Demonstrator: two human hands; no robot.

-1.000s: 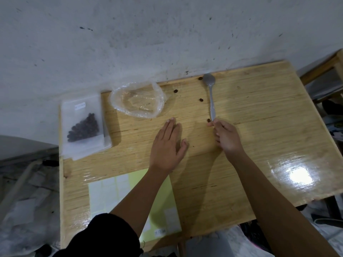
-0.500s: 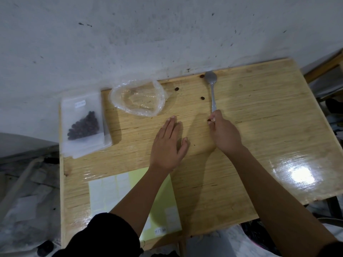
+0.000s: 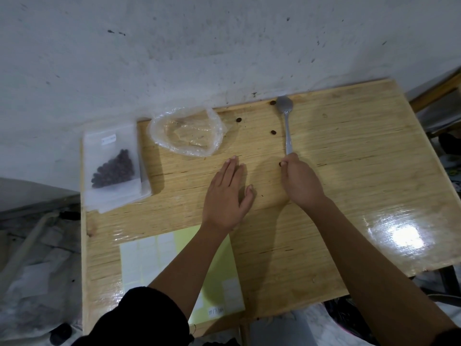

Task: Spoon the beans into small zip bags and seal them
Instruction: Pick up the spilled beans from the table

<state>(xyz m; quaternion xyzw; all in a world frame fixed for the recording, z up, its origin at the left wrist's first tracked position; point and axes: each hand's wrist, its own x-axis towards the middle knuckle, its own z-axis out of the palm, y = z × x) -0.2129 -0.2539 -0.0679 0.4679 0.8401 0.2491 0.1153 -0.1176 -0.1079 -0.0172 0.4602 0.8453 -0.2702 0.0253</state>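
Your work surface is a table (image 3: 349, 171) of pale, straight-grained wood under a glossy varnish, set against a rough white plaster wall (image 3: 199, 46).

Your left hand (image 3: 227, 196) lies flat and relaxed on the bare wood, palm down, fingers straight and close together, thumb apart; it holds nothing. A black sleeve (image 3: 139, 318) covers that upper arm.

Your right hand (image 3: 299, 181) is clenched round the near end of the spoon (image 3: 287, 126), with the fingers curled over the handle. The spoon is slim grey metal. Its oval bowl points away from you and lies at the far edge of the table, by the wall.

A flat, clear zip bag (image 3: 112, 166) sits at the far left corner on top of a stack of similar bags (image 3: 144, 193). It holds a cluster of small, dark, rounded beans (image 3: 113, 169) and bears a small white tag.

Between it and the spoon lies a crumpled, thin plastic bag (image 3: 187, 132), clear and open-mouthed.

Four loose beans (image 3: 273, 132) are scattered near the spoon, and one lies just beside your right knuckles.

A yellow sheet (image 3: 214, 265) with white square labels (image 3: 147, 255) lies under your left forearm.
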